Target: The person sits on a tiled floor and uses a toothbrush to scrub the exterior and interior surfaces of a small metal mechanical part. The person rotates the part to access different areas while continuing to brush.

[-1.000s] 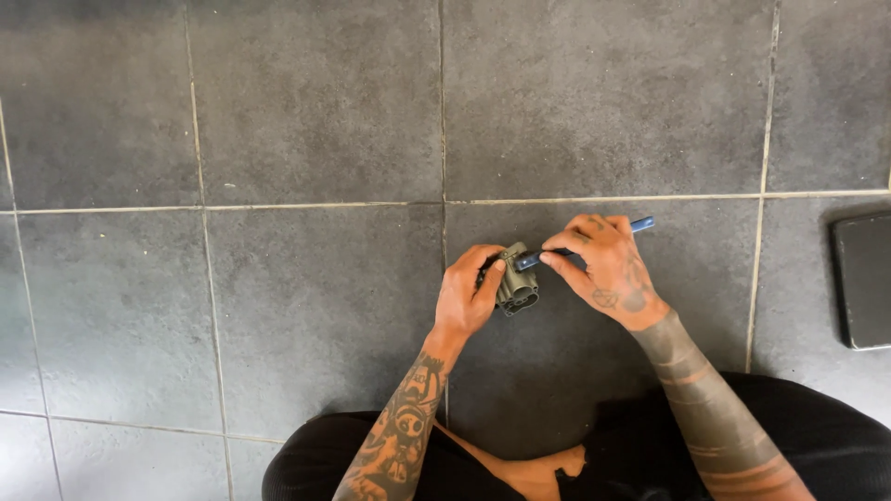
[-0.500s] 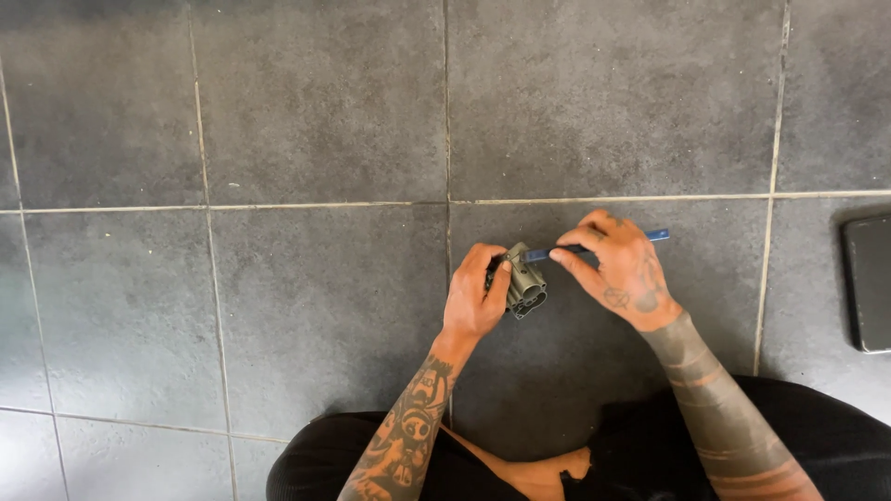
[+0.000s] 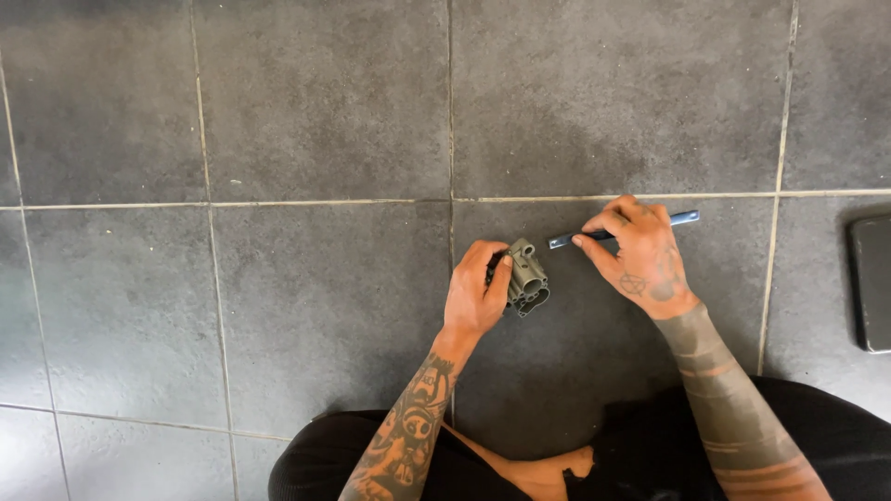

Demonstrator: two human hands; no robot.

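My left hand [image 3: 478, 289] grips a small olive-green metal part [image 3: 525, 276] with round tube openings, held just above the grey tiled floor. My right hand [image 3: 639, 254] pinches a thin blue-grey rod [image 3: 685, 219] that lies roughly level, its left tip a short way to the right of the metal part and not touching it. Both forearms reach out from my lap at the bottom of the view.
Grey floor tiles [image 3: 316, 111] with pale grout lines fill the view. A dark flat rectangular object [image 3: 872, 283] lies at the right edge. My crossed legs in black clothing [image 3: 650, 455] sit at the bottom.
The rod has been drawn out to the right, away from the metal part. My right hand moved right with it; the left hand turned the part slightly.
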